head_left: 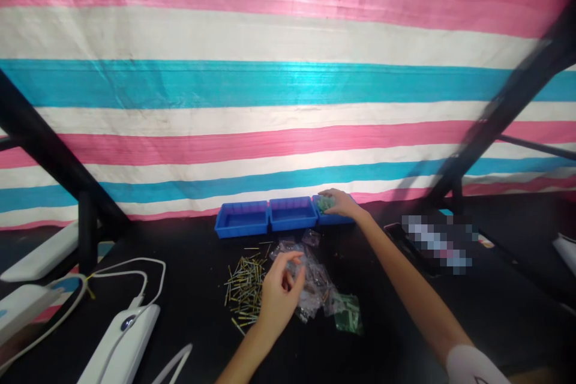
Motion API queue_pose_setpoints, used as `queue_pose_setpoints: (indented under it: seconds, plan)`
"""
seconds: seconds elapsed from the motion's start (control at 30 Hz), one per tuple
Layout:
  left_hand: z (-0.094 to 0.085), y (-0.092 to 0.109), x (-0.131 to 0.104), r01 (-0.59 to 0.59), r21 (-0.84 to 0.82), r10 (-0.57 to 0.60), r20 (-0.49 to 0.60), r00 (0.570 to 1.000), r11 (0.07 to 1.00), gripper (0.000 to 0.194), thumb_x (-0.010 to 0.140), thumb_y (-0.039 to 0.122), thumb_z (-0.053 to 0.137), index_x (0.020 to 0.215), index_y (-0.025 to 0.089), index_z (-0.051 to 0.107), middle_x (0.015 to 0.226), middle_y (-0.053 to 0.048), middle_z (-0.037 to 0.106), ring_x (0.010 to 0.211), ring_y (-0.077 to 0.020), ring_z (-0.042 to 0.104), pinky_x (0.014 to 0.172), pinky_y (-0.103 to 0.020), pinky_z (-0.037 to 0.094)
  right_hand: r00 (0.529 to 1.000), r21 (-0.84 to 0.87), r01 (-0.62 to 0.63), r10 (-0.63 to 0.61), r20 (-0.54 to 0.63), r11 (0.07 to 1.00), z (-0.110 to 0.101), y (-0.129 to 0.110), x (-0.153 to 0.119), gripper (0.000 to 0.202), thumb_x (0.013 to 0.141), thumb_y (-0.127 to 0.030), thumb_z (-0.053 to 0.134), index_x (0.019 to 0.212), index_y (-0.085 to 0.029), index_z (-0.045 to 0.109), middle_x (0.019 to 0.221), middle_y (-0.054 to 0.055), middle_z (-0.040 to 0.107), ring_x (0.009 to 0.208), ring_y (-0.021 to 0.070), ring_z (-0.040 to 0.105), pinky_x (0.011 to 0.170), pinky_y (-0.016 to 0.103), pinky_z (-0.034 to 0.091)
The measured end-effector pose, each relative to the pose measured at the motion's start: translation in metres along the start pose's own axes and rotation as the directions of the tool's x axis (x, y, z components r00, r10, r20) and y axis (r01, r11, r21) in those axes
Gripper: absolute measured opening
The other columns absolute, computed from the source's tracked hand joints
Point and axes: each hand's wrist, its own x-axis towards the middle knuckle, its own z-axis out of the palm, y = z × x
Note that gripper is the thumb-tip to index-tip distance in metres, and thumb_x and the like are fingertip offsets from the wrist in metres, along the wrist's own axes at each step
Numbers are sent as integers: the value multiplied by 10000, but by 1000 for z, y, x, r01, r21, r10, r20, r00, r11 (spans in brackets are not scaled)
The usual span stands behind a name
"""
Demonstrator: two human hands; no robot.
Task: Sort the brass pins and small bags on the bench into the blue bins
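Over a heap of small clear plastic bags, my left hand hovers with fingers curled and thumb and fingertips apart, holding nothing visible. My right hand reaches into the rightmost blue tray, its fingers bent around green items. A pile of thin yellow-and-silver pins lies left of the bags. One green bag rests at the heap's lower right. The left blue tray and the middle blue tray stand in a row with the right one.
White power strips with cables lie on the black table at left. A dark device with a blurred area is at right. Black frame legs flank a striped sheet behind the trays.
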Motion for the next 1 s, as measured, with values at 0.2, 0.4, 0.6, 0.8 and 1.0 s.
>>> queue_pose_setpoints:
  seconds: [0.2,0.4,0.6,0.8,1.0]
  plan:
    - [0,-3,1,-21,36,21,11,1000,999,193,813,295,507,975,202,557,892,-15,562,484,-57,401,477,-202,352,996,94,79,-81,22,992,-24,-22,-18,547,673,-177,644,1204,-107,533,1234,127,518,1142,228,460,950,293,331]
    - [-1,-4,3,-17,35,17,-6,1000,999,183,810,287,507,964,199,557,885,-12,560,478,-57,422,456,-202,352,940,186,56,-115,321,981,-30,-53,-92,503,564,-306,753,1037,-191,629,967,48,636,863,189,581,770,270,439]
    - [1,-7,4,15,22,-15,2,1000,1000,184,810,301,511,959,200,552,898,-12,555,478,-54,447,449,-203,361,882,187,-124,22,471,975,-2,-61,-166,590,452,-315,800,1008,-245,613,931,6,614,822,175,566,695,256,412]
    - [0,-11,6,52,6,-52,0,999,999,198,801,313,522,955,192,548,899,-13,559,470,-50,446,443,-202,367,885,333,-323,157,439,886,14,-48,-189,501,464,-308,790,933,-228,632,764,-22,622,707,138,569,604,213,403]
    - [-3,-8,6,80,-32,-80,-2,997,996,213,794,328,533,957,192,552,932,-16,564,468,-44,451,452,-200,379,830,480,-416,107,547,772,-3,-37,-184,267,641,-381,675,722,-126,686,634,38,642,602,145,579,542,224,422]
